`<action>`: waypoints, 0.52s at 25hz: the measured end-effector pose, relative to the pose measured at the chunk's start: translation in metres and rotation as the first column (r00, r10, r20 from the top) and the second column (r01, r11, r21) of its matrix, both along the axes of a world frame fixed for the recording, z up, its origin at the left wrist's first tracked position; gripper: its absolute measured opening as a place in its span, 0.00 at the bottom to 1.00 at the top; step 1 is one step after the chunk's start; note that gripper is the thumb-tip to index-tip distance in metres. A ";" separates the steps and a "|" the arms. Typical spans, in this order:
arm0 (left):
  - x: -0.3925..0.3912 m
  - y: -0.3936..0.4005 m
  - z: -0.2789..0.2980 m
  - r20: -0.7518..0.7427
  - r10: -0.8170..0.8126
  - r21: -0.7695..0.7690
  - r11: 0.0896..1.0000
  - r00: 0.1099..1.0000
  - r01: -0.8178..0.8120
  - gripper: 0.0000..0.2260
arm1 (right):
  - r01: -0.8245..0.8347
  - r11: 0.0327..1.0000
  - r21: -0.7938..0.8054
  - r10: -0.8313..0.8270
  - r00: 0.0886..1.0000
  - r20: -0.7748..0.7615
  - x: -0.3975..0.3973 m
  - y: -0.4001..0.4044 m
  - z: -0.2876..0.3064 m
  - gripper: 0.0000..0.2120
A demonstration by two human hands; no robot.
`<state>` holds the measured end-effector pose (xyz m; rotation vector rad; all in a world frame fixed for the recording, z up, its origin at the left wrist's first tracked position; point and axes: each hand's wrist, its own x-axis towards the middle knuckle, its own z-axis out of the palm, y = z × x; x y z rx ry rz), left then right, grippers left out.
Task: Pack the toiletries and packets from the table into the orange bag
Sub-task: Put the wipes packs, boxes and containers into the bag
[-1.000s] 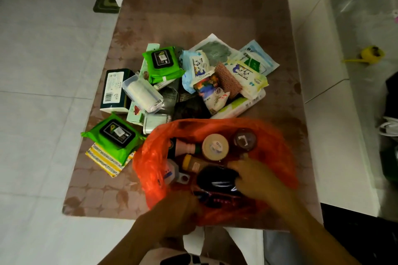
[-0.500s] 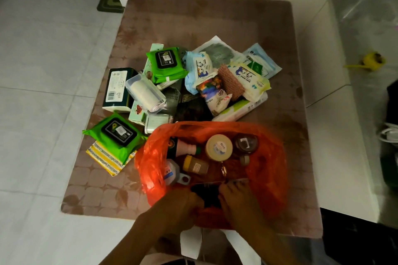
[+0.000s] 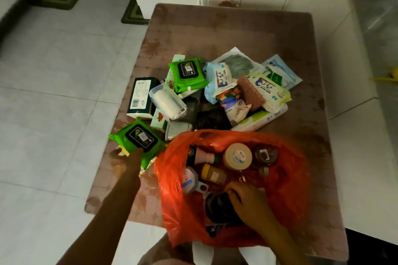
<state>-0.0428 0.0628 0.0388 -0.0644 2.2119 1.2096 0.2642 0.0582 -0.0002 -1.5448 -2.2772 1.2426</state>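
Now sits near the table's point(image 3: 247, 34) front edge: orange bag point(image 3: 286, 195), mouth wide open, bottles and jars upright or tilted inside. Right hand point(image 3: 249, 200) down in the bag, fingers curled round a dark object point(image 3: 217, 204). Left hand point(image 3: 134, 157) out at the left edge, touching the near green wipes pack point(image 3: 137, 137); cannot tell whether the fingers grip it or only press. Heaped just behind the bag, crowding its far rim: second green pack point(image 3: 188, 70), clear box with a white roll point(image 3: 168, 101), dark carton point(image 3: 141, 96), baby-wipes packets point(image 3: 269, 90), masks point(image 3: 280, 70). Bare tabletop beyond the heap and along the right side. White cabinets close on the right and at the far end; tiled floor point(image 3: 53, 92) open on the left.
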 end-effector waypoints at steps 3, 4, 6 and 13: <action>-0.029 0.010 -0.035 0.356 0.048 -0.034 0.999 0.933 -0.039 0.23 | 0.055 0.997 -0.051 -0.054 0.998 0.026 0.014 0.000 0.005 0.06; -0.036 0.013 -0.046 0.359 0.038 -0.025 0.999 0.933 -0.031 0.24 | 0.082 0.994 -0.069 -0.079 0.996 0.046 0.023 -0.003 0.005 0.06; -0.048 0.023 -0.067 0.426 0.000 0.032 0.999 0.905 -0.015 0.26 | 0.131 0.989 -0.072 -0.125 0.989 0.082 0.040 -0.011 0.008 0.06; -0.039 0.017 -0.019 0.450 -0.069 0.371 0.921 0.890 -0.116 0.26 | 0.317 0.934 -0.166 -0.319 0.948 0.015 0.035 -0.013 0.039 0.09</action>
